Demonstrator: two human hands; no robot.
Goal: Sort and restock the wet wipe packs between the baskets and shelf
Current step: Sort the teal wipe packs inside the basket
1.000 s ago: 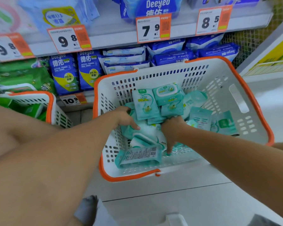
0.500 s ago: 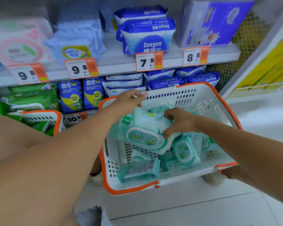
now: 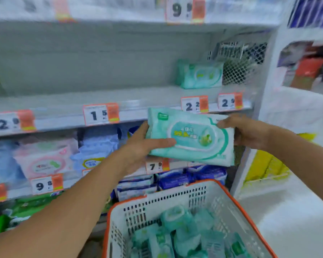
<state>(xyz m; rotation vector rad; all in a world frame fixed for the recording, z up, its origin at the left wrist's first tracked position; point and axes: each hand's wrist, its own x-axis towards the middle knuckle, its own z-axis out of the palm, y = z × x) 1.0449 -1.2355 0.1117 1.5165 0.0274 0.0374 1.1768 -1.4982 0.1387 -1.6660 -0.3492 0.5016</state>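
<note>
A large teal wet wipe pack (image 3: 192, 136) is held up in front of the shelves, lid side facing me. My left hand (image 3: 144, 146) grips its left end, thumb across the front. My right hand (image 3: 244, 131) holds its right end. Just above and behind it runs a mostly bare grey shelf (image 3: 101, 97), where one matching teal pack (image 3: 199, 74) lies at the right end. Below, the white basket with an orange rim (image 3: 226, 192) holds several smaller teal wipe packs (image 3: 183, 235).
Price tags line the shelf edges. Blue and pink wipe packs (image 3: 45, 161) fill the lower shelf at left, dark blue packs (image 3: 175, 179) sit behind the basket, and green packs (image 3: 17, 207) are at the bottom left. A white pillar (image 3: 268, 108) borders the shelving on the right.
Both hands have lifted the large teal pack out of the basket and raised it to the level of the bare shelf. My view has tilted upward.
</note>
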